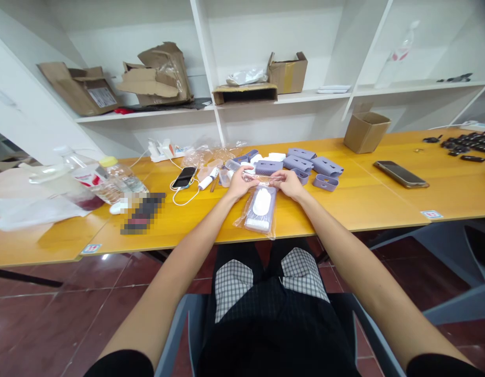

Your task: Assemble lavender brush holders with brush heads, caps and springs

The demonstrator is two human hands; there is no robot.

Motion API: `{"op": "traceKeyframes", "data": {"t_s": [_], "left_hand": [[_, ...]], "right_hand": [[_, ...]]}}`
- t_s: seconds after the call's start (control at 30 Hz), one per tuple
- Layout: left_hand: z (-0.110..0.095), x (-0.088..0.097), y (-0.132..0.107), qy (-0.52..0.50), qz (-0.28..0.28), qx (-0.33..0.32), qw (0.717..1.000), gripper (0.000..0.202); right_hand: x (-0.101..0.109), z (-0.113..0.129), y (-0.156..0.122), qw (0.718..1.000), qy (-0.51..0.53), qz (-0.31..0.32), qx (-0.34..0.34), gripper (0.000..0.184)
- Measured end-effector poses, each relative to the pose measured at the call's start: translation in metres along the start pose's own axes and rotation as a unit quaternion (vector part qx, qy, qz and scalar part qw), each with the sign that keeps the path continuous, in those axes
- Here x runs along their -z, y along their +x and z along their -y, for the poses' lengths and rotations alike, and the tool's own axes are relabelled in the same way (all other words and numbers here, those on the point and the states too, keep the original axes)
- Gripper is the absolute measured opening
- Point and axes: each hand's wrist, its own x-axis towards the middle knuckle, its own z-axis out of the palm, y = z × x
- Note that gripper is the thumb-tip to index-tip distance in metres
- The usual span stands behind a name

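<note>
A clear plastic bag lies on the table in front of me, with a purple plastic case and white parts inside it. My left hand pinches the far edge of the bag on its left side. On the right side of that same edge, my right hand pinches the plastic too. Just beyond my hands is a loose group of purple plastic cases, some lying flat. A short purple open ring-like piece sits right of my right hand. White pieces lie among the cases, partly hidden.
Left of the pile are a charging phone, a white cable and crumpled clear plastic. Bottles stand further left. To the right are another phone, a cardboard box and many small black parts. Shelves with cartons rise behind.
</note>
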Motion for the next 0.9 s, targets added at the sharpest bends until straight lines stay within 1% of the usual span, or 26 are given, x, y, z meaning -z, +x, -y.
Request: {"op": "traceKeyframes", "data": {"t_s": [0.1,0.17,0.3,0.43,0.53,0.67,0.8,0.9], "left_hand": [[0.001,0.007,0.003,-0.054,0.026,0.051,0.997,0.059],[0.0,0.013,0.005,-0.073,0.029,0.063,0.995,0.054],[-0.001,0.021,0.007,-0.079,0.009,0.05,0.996,0.046],[-0.002,0.022,0.006,-0.077,0.013,0.045,0.996,0.048],[-0.003,0.021,0.005,-0.069,0.01,0.041,0.997,0.046],[-0.004,0.018,0.006,-0.047,-0.01,0.027,0.998,0.039],[-0.006,0.017,0.005,-0.009,-0.023,0.017,1.0,0.039],[-0.01,0.016,-0.001,0.039,-0.029,0.004,0.999,0.038]], "right_hand": [[0.004,-0.002,0.002,1.0,0.004,-0.017,-0.003,0.037],[0.009,-0.001,0.003,0.999,0.013,-0.032,-0.003,0.039],[0.017,0.001,0.004,0.997,0.04,-0.065,-0.006,0.043],[0.02,0.001,0.004,0.996,0.053,-0.078,-0.011,0.05],[0.019,0.0,0.005,0.995,0.053,-0.084,-0.009,0.051],[0.018,-0.001,0.005,0.996,0.039,-0.086,-0.002,0.046],[0.02,-0.001,0.003,0.995,0.0,-0.095,-0.003,0.035],[0.025,-0.001,0.0,0.993,-0.045,-0.111,0.0,0.031]]}}
